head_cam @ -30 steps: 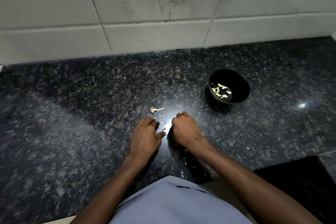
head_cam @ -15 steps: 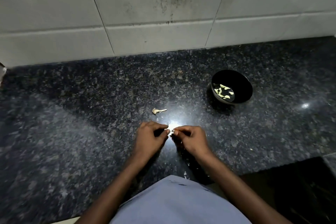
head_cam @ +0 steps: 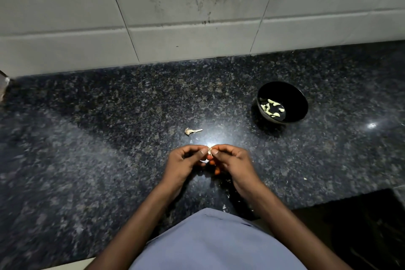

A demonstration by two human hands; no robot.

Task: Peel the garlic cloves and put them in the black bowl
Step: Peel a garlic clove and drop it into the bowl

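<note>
hands lifted since earlier, left hand [head_cam: 186,163] and right hand [head_cam: 234,161] pinching garlic clove [head_cam: 209,151], speckled granite counter [head_cam: 109,138]

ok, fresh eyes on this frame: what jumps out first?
The two hands, left hand and right hand, meet at centre above the dark granite counter, pinching a small garlic clove between the fingertips. Behind them to the right stands the black bowl with pale peeled cloves inside. A bit of garlic stem lies on the counter just beyond the hands.
</note>
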